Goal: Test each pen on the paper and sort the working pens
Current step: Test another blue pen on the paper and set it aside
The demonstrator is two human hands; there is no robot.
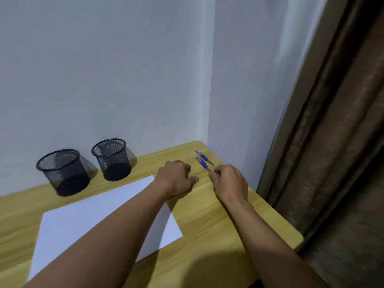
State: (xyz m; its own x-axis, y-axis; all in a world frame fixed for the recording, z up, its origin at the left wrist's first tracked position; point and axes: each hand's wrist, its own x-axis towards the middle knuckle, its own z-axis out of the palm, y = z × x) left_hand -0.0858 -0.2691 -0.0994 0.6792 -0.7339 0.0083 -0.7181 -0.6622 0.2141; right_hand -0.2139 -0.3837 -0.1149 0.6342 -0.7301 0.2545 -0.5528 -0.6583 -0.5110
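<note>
Wood of a pale yellow grain was seen in the desk (218, 225). Nearest on it, a white sheet of paper (72, 231) was laid flat, and no mark could be made out on it. Just past the paper's far right corner, the left hand (174, 177) was rested on the desk with its fingers loosely curled under; nothing was seen to be held in it. Further to the right of that corner, the right hand (230, 181) was stretched forward, and the near end of the nearer pen (202, 164) was pinched between its thumb and fingertips. The pen's blue barrel was seen lying on the desk, pointed away from the paper. The farther pen (202, 156), also blue, was laid just beside it and parallel, touched by neither hand. Beyond the paper's far left edge, the left cup (63, 171) and the right cup (112, 159), both of black mesh, were stood apart against the wall (124, 80), and no pens could be seen in them.

The step in hand was judged to be the picking up of a first pen, with nothing yet tested or sorted. For the next move, the pen would need to be lifted, turned into a writing grip and brought back to the paper, tip down. Whether a cap was fitted could not be told.
</note>
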